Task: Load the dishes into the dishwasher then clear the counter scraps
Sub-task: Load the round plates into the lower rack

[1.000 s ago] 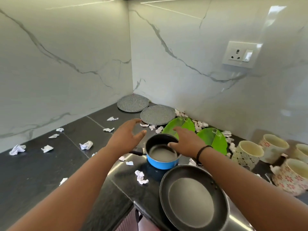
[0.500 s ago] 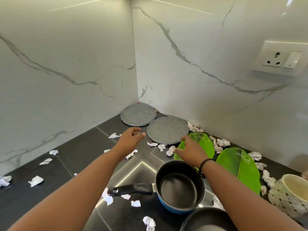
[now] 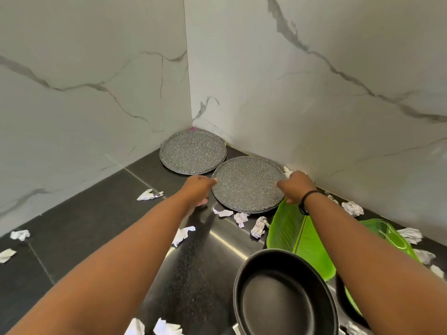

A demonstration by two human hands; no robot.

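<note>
Two grey speckled plates lie in the counter's back corner: the far plate [image 3: 192, 152] against the walls and the near plate [image 3: 246, 184] in front of it. My left hand [image 3: 197, 188] holds the near plate's left rim, thumb on top and fingers curled beneath. On the right rim, my right hand [image 3: 295, 186], with a black wristband, grips the same plate the same way. The plate still lies flat on the black counter [image 3: 92, 228].
A black-lined saucepan [image 3: 278, 298] stands at the near right. Two green leaf-shaped plates [image 3: 297, 235] [image 3: 387, 234] lie under my right forearm. Several crumpled paper scraps [image 3: 258, 227] are strewn over the counter. Marble walls close off the corner.
Both hands have reached forward from beside the saucepan to the near grey plate and closed on its two side rims. The view has moved toward the corner.
</note>
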